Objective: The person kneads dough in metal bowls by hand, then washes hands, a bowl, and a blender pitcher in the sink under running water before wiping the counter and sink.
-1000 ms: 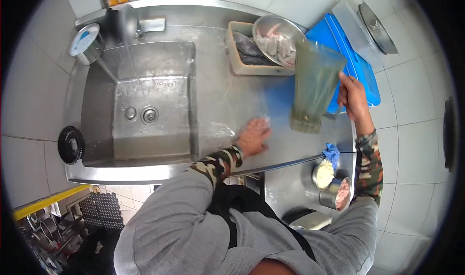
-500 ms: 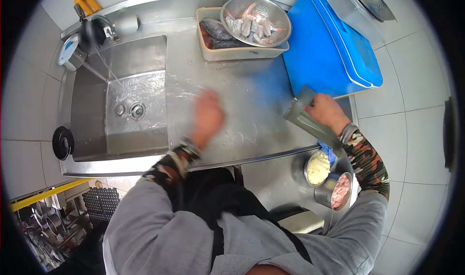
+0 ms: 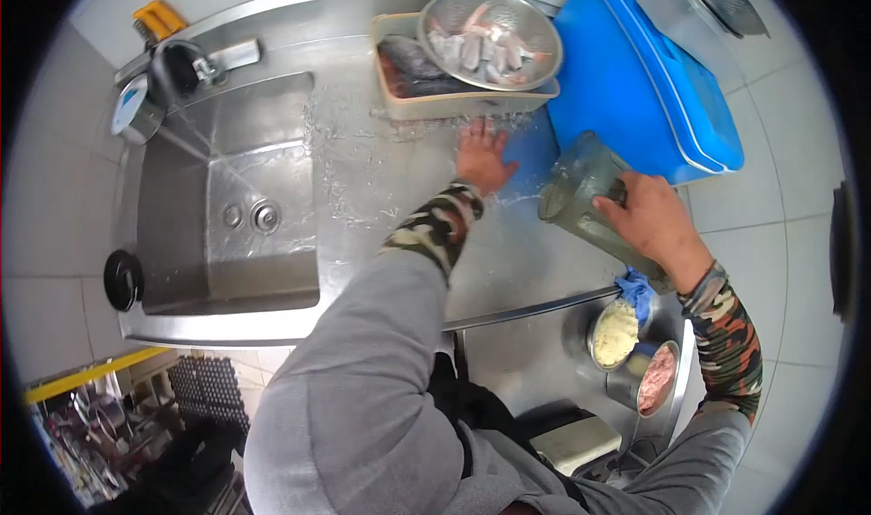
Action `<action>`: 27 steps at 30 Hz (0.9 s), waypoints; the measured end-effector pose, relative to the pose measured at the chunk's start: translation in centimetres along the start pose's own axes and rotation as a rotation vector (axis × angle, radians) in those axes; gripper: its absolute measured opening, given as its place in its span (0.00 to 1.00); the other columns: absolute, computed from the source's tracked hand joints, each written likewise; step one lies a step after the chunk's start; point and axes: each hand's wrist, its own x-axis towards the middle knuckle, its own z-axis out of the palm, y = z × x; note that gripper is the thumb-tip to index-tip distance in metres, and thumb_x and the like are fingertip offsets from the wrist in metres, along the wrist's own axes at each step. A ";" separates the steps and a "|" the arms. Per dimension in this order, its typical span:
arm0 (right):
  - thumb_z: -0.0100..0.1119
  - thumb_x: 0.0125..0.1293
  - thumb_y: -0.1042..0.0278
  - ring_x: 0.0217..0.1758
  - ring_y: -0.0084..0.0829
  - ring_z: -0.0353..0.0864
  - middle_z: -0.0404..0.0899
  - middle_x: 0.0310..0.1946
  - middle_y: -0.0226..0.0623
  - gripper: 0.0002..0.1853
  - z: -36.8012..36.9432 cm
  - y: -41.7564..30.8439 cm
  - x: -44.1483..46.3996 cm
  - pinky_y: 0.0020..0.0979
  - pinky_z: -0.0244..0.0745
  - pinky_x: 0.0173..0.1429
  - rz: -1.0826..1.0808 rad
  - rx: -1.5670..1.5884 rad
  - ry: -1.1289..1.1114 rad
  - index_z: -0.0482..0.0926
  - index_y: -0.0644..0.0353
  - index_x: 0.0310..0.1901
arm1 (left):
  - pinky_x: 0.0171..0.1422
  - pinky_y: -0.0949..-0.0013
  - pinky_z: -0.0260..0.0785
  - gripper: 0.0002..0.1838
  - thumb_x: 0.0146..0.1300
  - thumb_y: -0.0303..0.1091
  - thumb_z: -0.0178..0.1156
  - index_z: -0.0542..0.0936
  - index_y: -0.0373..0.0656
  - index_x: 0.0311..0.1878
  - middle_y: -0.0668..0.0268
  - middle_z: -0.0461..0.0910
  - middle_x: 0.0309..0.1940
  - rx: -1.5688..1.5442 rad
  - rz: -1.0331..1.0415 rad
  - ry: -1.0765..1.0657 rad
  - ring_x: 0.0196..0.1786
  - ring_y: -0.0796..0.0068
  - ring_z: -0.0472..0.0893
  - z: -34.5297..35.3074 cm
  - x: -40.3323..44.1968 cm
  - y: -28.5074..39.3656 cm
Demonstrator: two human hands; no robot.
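My left hand lies on the wet steel counter with its fingers spread, just in front of a cream tub. My right hand grips a translucent greenish jug, which is tilted over the right side of the counter. Dark whole fish lie in the tub. Resting on the tub's right part is a metal colander holding pale fish pieces. Water is splashed across the counter near my left hand.
Left of the counter is a steel sink, with water running from the faucet. A blue cooler box stands at the right back. Lower right are metal containers of yellowish shreds and pink minced meat, beside a blue cloth.
My left hand has moved right and away from me, to the front of the tub, and its fingers have spread. The jug has turned slightly, and more water lies on the counter.
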 end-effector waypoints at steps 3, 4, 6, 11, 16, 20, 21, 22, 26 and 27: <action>0.64 0.59 0.56 0.40 0.57 0.80 0.80 0.31 0.57 0.20 0.6 0.9 0.2 0.49 0.74 0.44 -0.032 0.054 0.056 0.78 0.70 0.34 | 0.79 0.45 0.34 0.40 0.63 0.63 0.49 0.62 0.49 0.73 0.56 0.56 0.74 0.086 -0.100 0.097 0.77 0.50 0.50 -3.2 -5.6 -8.4; 0.65 0.58 0.56 0.40 0.57 0.79 0.80 0.31 0.58 0.20 0.9 1.0 0.4 0.49 0.74 0.44 -0.017 0.065 0.060 0.78 0.71 0.34 | 0.78 0.44 0.35 0.39 0.64 0.63 0.49 0.62 0.49 0.73 0.54 0.56 0.74 0.155 -0.173 0.088 0.77 0.49 0.51 -6.1 -8.1 -11.3; 0.65 0.58 0.57 0.41 0.58 0.79 0.80 0.31 0.59 0.20 1.3 0.9 1.0 0.48 0.73 0.43 -0.061 0.091 0.060 0.78 0.72 0.34 | 0.78 0.43 0.36 0.39 0.65 0.62 0.48 0.62 0.48 0.73 0.51 0.56 0.73 0.257 -0.297 0.081 0.76 0.48 0.51 -10.5 -11.6 -16.4; 0.68 0.60 0.53 0.23 0.35 0.74 0.73 0.19 0.42 0.23 0.5 -1.5 2.9 0.36 0.68 0.30 -0.052 0.302 0.165 0.75 0.70 0.29 | 0.74 0.39 0.47 0.37 0.63 0.54 0.55 0.65 0.34 0.67 0.40 0.61 0.68 0.339 -0.393 0.247 0.72 0.42 0.59 -13.7 -17.6 -19.3; 0.66 0.63 0.53 0.20 0.20 0.64 0.67 0.17 0.25 0.20 2.7 -7.8 5.1 0.29 0.62 0.25 -0.002 0.951 0.214 0.75 0.63 0.31 | 0.77 0.45 0.43 0.32 0.57 0.48 0.63 0.73 0.43 0.63 0.50 0.62 0.69 -0.224 0.364 -0.196 0.74 0.50 0.56 -11.8 -25.5 -7.6; 0.64 0.65 0.54 0.19 0.19 0.60 0.61 0.17 0.24 0.18 7.9 -12.7 7.2 0.27 0.61 0.26 0.017 1.439 0.385 0.73 0.61 0.33 | 0.78 0.47 0.41 0.33 0.57 0.51 0.62 0.72 0.46 0.65 0.52 0.61 0.70 -0.283 0.322 -0.053 0.74 0.54 0.57 -11.0 -25.5 -14.5; 0.64 0.66 0.55 0.19 0.19 0.60 0.61 0.17 0.25 0.18 9.0 -13.5 7.4 0.27 0.61 0.27 0.049 1.566 0.492 0.72 0.61 0.32 | 0.78 0.46 0.42 0.34 0.58 0.52 0.62 0.71 0.46 0.65 0.51 0.61 0.70 -0.202 0.221 0.008 0.74 0.52 0.57 -12.2 -24.3 -17.2; 0.63 0.67 0.57 0.19 0.21 0.59 0.60 0.17 0.26 0.18 9.9 -14.8 7.4 0.28 0.62 0.28 0.034 1.657 0.547 0.69 0.60 0.29 | 0.78 0.46 0.42 0.34 0.59 0.53 0.61 0.70 0.45 0.66 0.50 0.61 0.70 -0.122 0.122 0.067 0.74 0.51 0.58 -13.4 -23.5 -20.6; 0.61 0.68 0.59 0.20 0.22 0.60 0.61 0.17 0.27 0.17 13.5 -20.5 8.4 0.28 0.63 0.29 0.060 1.761 0.734 0.68 0.59 0.28 | 0.77 0.46 0.44 0.35 0.59 0.49 0.60 0.69 0.42 0.67 0.44 0.60 0.69 0.070 -0.495 0.051 0.73 0.45 0.57 -18.2 -22.7 -33.8; 0.60 0.69 0.59 0.21 0.22 0.61 0.61 0.18 0.27 0.16 14.4 -21.5 8.8 0.29 0.65 0.31 0.077 1.741 0.790 0.68 0.59 0.28 | 0.77 0.46 0.44 0.35 0.59 0.49 0.60 0.69 0.42 0.67 0.44 0.60 0.69 0.068 -0.494 0.045 0.73 0.45 0.57 -19.4 -24.2 -36.0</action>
